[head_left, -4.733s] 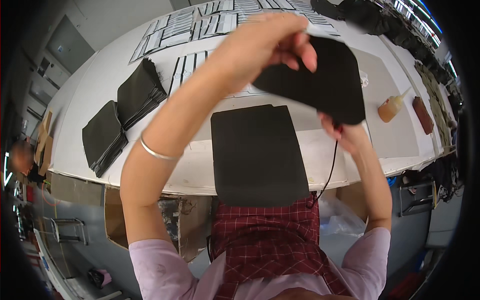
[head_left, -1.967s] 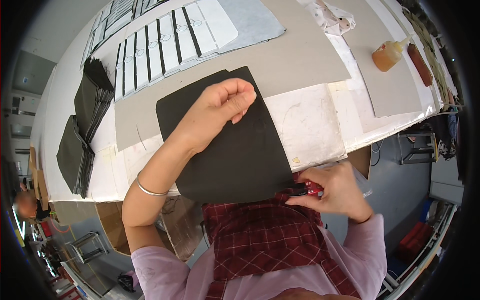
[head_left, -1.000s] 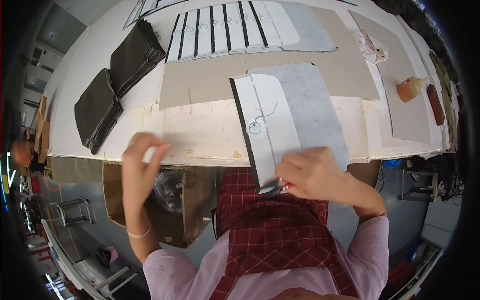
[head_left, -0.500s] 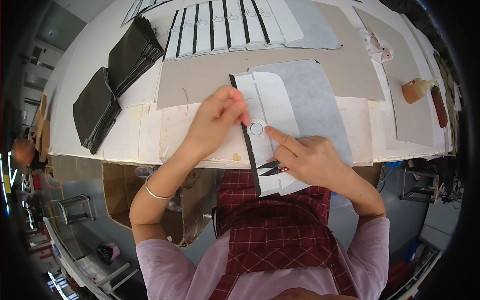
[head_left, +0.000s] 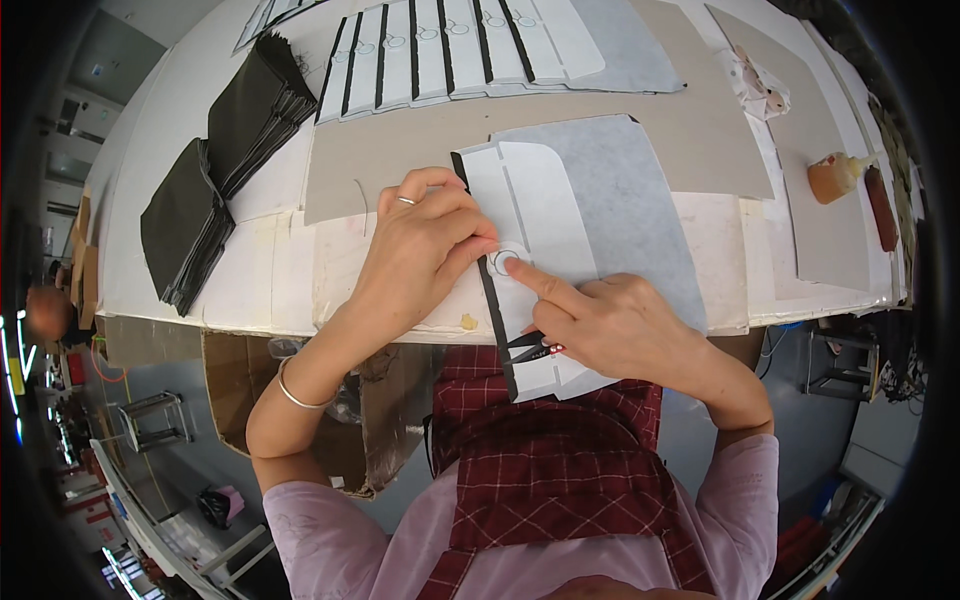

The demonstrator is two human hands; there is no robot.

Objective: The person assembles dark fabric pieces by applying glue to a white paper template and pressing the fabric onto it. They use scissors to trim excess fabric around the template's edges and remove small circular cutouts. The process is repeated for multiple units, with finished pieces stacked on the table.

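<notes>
- The left hand [head_left: 425,245] lay on the white panel [head_left: 535,240], its fingers pressed together, the thumb tip pinching at the small round ring [head_left: 505,262].
- The right hand [head_left: 610,325] pointed its forefinger on the same ring, while the other fingers curled around small snips [head_left: 530,347].
- The panel rested at the near edge of the table [head_left: 260,290], over a grey sheet [head_left: 640,210], and hung partly over the person's lap.
- I judged that the step was seating the ring; the next move needed firm, exact pressure without shifting the panel.
- Two stacks of dark pieces [head_left: 215,170] lay far left; a glue bottle [head_left: 835,177] stood far right.
</notes>
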